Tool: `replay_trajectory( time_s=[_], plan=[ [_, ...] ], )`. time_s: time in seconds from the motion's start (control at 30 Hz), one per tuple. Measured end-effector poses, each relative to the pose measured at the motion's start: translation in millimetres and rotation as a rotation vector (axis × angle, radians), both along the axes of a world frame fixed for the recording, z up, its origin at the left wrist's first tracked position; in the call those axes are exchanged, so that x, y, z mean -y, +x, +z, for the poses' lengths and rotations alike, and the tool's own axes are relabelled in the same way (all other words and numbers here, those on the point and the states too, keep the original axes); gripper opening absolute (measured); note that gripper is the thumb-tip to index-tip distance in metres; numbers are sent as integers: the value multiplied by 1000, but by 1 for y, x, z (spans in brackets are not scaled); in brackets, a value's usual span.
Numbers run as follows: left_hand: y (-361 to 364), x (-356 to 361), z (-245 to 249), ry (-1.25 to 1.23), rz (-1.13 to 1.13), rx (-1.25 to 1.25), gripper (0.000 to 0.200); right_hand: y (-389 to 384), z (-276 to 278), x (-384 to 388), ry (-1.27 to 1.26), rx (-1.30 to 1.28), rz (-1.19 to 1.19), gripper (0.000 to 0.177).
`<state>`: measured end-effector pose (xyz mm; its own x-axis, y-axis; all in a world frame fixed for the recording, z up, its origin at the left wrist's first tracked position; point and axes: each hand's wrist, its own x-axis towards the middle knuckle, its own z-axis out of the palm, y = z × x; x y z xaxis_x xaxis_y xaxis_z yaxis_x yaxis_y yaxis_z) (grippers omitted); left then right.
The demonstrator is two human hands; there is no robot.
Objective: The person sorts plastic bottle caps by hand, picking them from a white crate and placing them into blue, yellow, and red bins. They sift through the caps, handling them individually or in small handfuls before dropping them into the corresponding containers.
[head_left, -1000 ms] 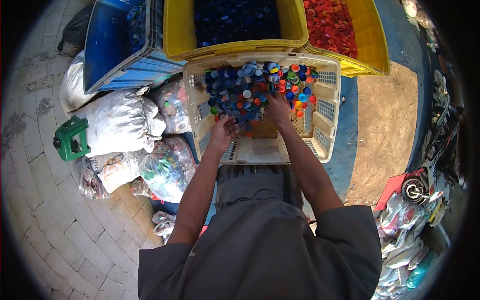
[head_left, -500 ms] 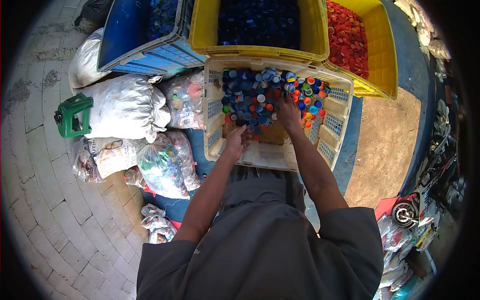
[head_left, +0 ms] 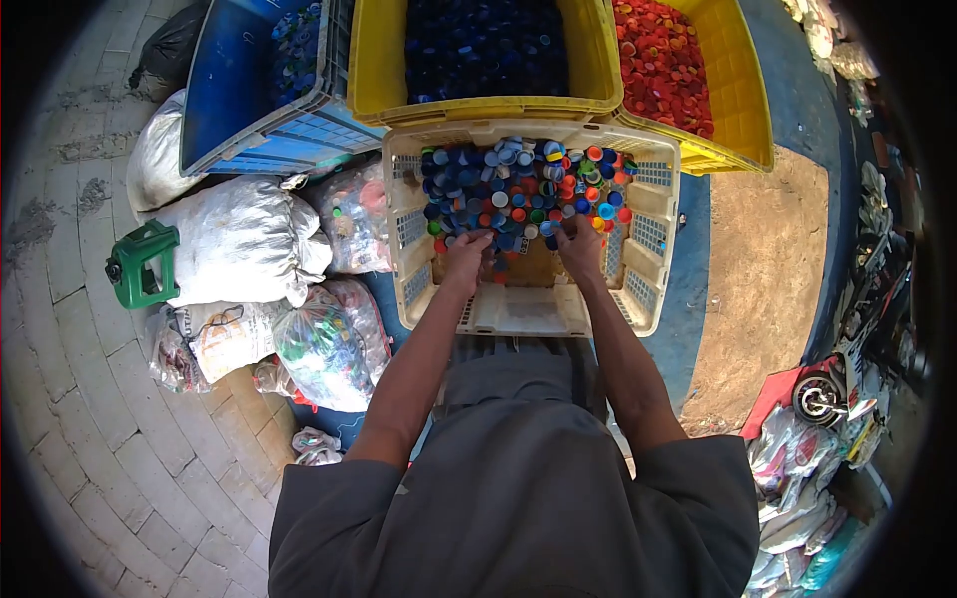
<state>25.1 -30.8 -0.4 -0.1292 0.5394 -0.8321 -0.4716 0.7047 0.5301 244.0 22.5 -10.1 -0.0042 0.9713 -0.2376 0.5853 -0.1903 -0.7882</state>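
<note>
A white plastic crate point(head_left: 528, 321) stands in front of me, with many mixed bottle caps point(head_left: 498, 184) piled toward its far side. My left hand point(head_left: 468, 261) is at the near left edge of the pile, its fingers curled together; whether a cap is between them is too small to tell. On the right of the pile's near edge, my right hand point(head_left: 581, 249) points down with fingers bent at the caps, and what they hold is hidden. Part of the crate's brown bottom shows between the two hands.
Behind the crate are a yellow bin point(head_left: 488, 108) of dark blue caps, another yellow bin point(head_left: 743, 110) of red caps and a blue bin point(head_left: 224, 110). Stuffed sacks point(head_left: 234, 239) and a green jerrycan point(head_left: 143, 265) lie left. Brown board point(head_left: 766, 289) lies right.
My right hand has drawn back from the middle of the pile to its near edge. My left hand has moved slightly up to the caps. The view has shifted a little.
</note>
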Motion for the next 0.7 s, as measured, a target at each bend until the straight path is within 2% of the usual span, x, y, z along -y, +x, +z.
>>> replay_trajectory(
  time_s=[0.1, 0.2, 0.33, 0.5, 0.63, 0.7],
  plan=[
    [4, -12, -1, 14, -28, -66, 25, -1, 19, 12, -10, -119, -156, 22],
    [7, -22, -1, -7, -109, -227, 29, 6, 24, 23, -119, -110, -183, 19],
    [13, -28, -11, -10, -234, -450, 46, 13, 24, 34, -299, -490, -330, 17],
    [22, -35, -24, 4, -229, -601, 49, 18, 32, 42, -431, -775, -442, 7],
    [30, -45, -2, -46, -284, -780, 52, 18, 41, 43, -451, -784, -442, 9],
    [31, -48, -8, -71, -301, -801, 54, 17, 43, 43, -454, -780, -441, 11]
  ],
)
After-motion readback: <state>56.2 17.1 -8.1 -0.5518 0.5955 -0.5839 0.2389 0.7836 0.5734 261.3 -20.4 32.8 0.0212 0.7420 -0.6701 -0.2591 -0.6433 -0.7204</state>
